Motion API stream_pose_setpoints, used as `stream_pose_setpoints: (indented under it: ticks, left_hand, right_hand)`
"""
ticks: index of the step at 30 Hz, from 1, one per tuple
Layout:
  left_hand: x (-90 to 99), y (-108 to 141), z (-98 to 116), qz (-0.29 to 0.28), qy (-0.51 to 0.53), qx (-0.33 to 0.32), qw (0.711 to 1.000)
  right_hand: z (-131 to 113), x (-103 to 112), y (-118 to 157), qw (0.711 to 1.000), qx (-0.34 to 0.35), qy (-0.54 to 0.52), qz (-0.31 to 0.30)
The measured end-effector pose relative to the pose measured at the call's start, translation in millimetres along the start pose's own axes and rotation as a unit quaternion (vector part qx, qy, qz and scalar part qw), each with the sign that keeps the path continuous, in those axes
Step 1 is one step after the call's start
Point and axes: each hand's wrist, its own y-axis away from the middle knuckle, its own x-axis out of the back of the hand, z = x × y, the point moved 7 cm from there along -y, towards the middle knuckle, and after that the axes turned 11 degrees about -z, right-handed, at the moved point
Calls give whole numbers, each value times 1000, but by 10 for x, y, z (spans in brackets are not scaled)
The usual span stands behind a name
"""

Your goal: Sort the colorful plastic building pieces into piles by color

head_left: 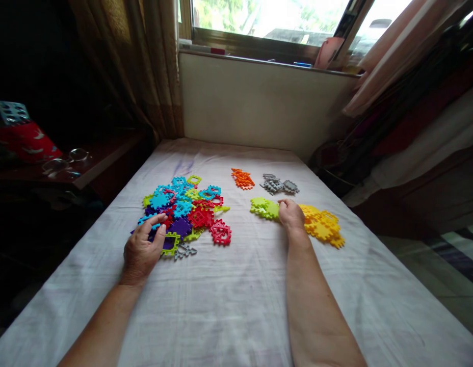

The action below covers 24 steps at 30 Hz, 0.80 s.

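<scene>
A mixed pile of notched plastic building tiles [200,218] in blue, purple, red and lime green lies on the left. My left hand [143,247] rests at its near left edge, fingers curved and thumb apart, beside a lime green square frame tile [171,243]. No tile shows in its grasp. My right hand [291,214] is closed at the right end of a small group of lime green tiles [261,207], its fingers pinched on one of them. Yellow tiles [322,224] lie in a heap just right of that hand, partly behind it.
Farther back are a stack of orange tiles [243,179] and a group of grey tiles [272,184]. One grey tile [185,251] lies by the mixed pile. A white cloth [221,306] covers the surface. Eyeglasses [64,162] sit on a side table at left.
</scene>
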Motion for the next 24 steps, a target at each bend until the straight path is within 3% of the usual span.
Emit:
stream_pose_setpoints:
  ticks: [3, 6, 12, 16, 20, 24]
  left_hand:
    - [-6, -2, -1, 0, -2, -2, 1000]
    - [-3, -4, 7, 1, -4, -6, 1000]
    - [-7, -4, 25, -3, -3, -14, 1000]
    - [-21, -1, 20, -3, 1, -19, 1000]
    - [-32, -2, 1, -7, 2, -14, 1000]
    - [-30, -2, -3, -6, 1, -13, 1000]
  right_hand:
    - [-161, 28, 76, 1000, 17, 21, 8]
    - [-515, -29, 228, 994, 105, 25, 12]
    - [-1207, -599, 703, 946, 297, 64, -108]
    - [-1304, -802, 866, 933, 315, 111, -133]
    - [-1266, -780, 843, 940, 296, 126, -117]
    - [-1270, -774, 833, 931, 318, 129, -123]
